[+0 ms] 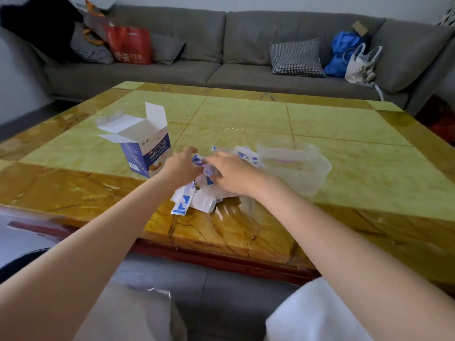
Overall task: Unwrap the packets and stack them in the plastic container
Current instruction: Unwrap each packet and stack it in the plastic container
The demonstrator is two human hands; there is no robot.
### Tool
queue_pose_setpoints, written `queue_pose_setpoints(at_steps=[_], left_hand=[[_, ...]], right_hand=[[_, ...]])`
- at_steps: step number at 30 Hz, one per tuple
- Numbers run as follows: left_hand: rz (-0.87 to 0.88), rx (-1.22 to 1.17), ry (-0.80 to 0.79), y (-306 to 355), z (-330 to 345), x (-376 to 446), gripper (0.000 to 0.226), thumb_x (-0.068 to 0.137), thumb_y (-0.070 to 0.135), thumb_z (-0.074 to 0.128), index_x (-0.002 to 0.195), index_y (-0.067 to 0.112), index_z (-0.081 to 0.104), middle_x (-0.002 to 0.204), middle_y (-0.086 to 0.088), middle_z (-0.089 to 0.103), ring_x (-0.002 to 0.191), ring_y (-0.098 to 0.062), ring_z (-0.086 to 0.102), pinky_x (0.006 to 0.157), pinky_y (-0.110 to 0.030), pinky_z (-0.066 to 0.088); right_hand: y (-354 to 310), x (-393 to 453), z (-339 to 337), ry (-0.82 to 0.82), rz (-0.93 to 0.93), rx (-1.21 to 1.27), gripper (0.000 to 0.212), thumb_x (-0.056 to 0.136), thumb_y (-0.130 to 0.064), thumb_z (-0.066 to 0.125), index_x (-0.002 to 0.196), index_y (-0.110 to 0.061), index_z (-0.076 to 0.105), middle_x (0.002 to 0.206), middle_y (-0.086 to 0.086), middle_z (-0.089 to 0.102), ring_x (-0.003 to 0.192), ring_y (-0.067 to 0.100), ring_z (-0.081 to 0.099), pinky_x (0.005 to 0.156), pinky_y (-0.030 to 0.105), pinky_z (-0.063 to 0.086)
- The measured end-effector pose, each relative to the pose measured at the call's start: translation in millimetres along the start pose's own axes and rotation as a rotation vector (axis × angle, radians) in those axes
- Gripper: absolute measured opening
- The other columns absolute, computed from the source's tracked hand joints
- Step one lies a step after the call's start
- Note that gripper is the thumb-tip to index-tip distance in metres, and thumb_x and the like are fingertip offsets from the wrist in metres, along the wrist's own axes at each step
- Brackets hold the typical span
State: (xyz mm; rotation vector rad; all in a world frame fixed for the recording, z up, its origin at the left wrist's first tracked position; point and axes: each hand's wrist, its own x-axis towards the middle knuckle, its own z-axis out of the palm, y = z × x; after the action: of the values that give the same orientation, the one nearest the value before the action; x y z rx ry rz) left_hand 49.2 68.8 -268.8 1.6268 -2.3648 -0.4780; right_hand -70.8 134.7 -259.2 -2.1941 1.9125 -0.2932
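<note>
1. Head view, step: both hands are over the pile of blue-and-white bandage packets (194, 193) at the near-centre of the marble-top table (357, 168). I read this as picking or tearing open one packet.
2. How to do it well: isolate a single packet before pulling. The pile overlaps, so a sloppy pinch takes two. Pinch the end seam with each hand, peel apart, then move the contents right into the clear plastic container (299, 166).
3. Container sits just right of the pile, right hand's wrist close beside it. It's light and see-through; likely slides if bumped. Whether anything is stacked inside yet: can't tell, wall glare hides it.
4. Left hand (182, 166): fingers curled inward toward a packet at the top of the pile. Looks like a pinch on its edge, but motion blur means I can't confirm contact.
5. Right hand (232, 174): palm down, fingers bent over the same spot, apparently on that packet. Actual pinch hidden under the hand, so can't tell.
6. Open blue bandage carton (145, 148) stands upright left of the pile, flaps up, just beside the left hand. Keep the forearm off it.
</note>
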Motion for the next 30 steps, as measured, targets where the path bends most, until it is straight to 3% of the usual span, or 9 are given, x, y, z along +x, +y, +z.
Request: queue_pose_setpoints(at_steps=[2, 4, 9, 13, 16, 20, 25, 28, 30], left_hand=[[-0.024, -0.131, 0.001, -8.0, 4.4, -0.3, 0.047, 0.091, 0.019, 0.051, 0.136, 0.016, 0.036, 0.127, -0.015, 0.053, 0.105, -0.027, 0.055, 0.076, -0.031, 0.045], [0.009, -0.217, -0.019, -17.4, 8.1, -1.8, 0.049, 0.088, 0.016, 0.057, 0.133, 0.018, 0.038, 0.125, -0.010, 0.056, 0.104, -0.023, 0.057, 0.080, -0.029, 0.047], [0.040, -0.240, -0.126, -35.7, 1.3, -5.2, 0.074, 0.079, 0.033, 0.068, 0.140, 0.021, 0.027, 0.132, -0.007, 0.049, 0.112, -0.022, 0.054, 0.093, -0.037, 0.049], [0.116, -0.004, -0.232, -43.6, -15.4, -8.5, 0.069, 0.073, 0.038, 0.073, 0.132, 0.024, 0.041, 0.127, 0.000, 0.050, 0.114, -0.018, 0.050, 0.091, -0.030, 0.044], [0.139, 0.077, -0.284, -46.4, -4.6, -13.5, 0.051, 0.074, 0.034, 0.073, 0.118, 0.022, 0.052, 0.116, 0.001, 0.055, 0.101, -0.016, 0.053, 0.081, -0.025, 0.042], [0.103, -0.009, -0.100, -52.1, 8.5, -7.9, 0.025, 0.076, 0.025, 0.072, 0.089, 0.018, 0.052, 0.101, -0.004, 0.063, 0.087, -0.018, 0.056, 0.072, -0.026, 0.043], [0.068, -0.213, 0.092, -55.6, -0.8, -4.7, 0.012, 0.082, 0.018, 0.066, 0.081, 0.012, 0.056, 0.085, -0.005, 0.063, 0.071, -0.017, 0.058, 0.067, -0.028, 0.051], [0.057, -0.329, 0.152, -56.9, -16.8, -4.1, 0.010, 0.084, 0.015, 0.065, 0.080, 0.011, 0.057, 0.073, -0.001, 0.064, 0.057, -0.009, 0.060, 0.055, -0.016, 0.051], [0.032, -0.372, 0.190, -59.6, -23.9, -5.8, 0.011, 0.084, 0.013, 0.064, 0.077, 0.013, 0.056, 0.069, 0.000, 0.064, 0.054, -0.007, 0.060, 0.046, -0.009, 0.048]], right_hand=[[-2.8, 1.8, 15.7, 0.008, 0.012, 0.001, 0.037, 0.093, -0.024, 0.046, 0.130, -0.019, 0.045, 0.137, 0.014, 0.037, 0.128, 0.032, 0.035, 0.099, 0.044, 0.040], [-4.0, 5.4, 28.0, 0.044, 0.033, 0.003, 0.034, 0.094, -0.026, 0.048, 0.127, -0.019, 0.048, 0.135, 0.012, 0.039, 0.127, 0.031, 0.032, 0.098, 0.041, 0.035], [-1.6, 22.3, 42.6, 0.151, 0.028, -0.033, 0.024, 0.092, -0.012, 0.053, 0.114, -0.012, 0.063, 0.125, 0.009, 0.050, 0.121, 0.027, 0.037, 0.099, 0.033, 0.033], [-0.1, 28.7, 44.7, 0.195, 0.019, -0.024, 0.025, 0.091, -0.003, 0.051, 0.112, -0.008, 0.065, 0.124, 0.009, 0.050, 0.121, 0.027, 0.037, 0.098, 0.031, 0.033], [1.7, 30.4, 43.5, 0.254, 0.035, 0.023, 0.033, 0.090, 0.006, 0.046, 0.114, -0.007, 0.063, 0.124, 0.011, 0.051, 0.120, 0.027, 0.037, 0.097, 0.034, 0.035], [5.4, 26.7, 37.1, 0.377, 0.048, 0.181, 0.037, 0.086, 0.015, 0.041, 0.105, -0.004, 0.066, 0.112, 0.012, 0.058, 0.112, 0.025, 0.047, 0.093, 0.030, 0.041], [13.8, 18.1, 27.3, 0.517, 0.001, 0.214, 0.038, 0.085, 0.015, 0.040, 0.106, -0.005, 0.065, 0.109, 0.009, 0.065, 0.106, 0.021, 0.056, 0.092, 0.024, 0.043], [14.4, 13.2, 18.6, 0.579, -0.003, 0.304, 0.035, 0.086, 0.013, 0.043, 0.107, -0.005, 0.063, 0.103, 0.002, 0.064, 0.096, 0.007, 0.056, 0.082, 0.004, 0.042], [12.2, 10.5, 14.9, 0.508, 0.010, 0.367, 0.033, 0.087, 0.009, 0.049, 0.113, -0.009, 0.057, 0.096, -0.002, 0.060, 0.087, 0.007, 0.055, 0.070, 0.003, 0.043]])
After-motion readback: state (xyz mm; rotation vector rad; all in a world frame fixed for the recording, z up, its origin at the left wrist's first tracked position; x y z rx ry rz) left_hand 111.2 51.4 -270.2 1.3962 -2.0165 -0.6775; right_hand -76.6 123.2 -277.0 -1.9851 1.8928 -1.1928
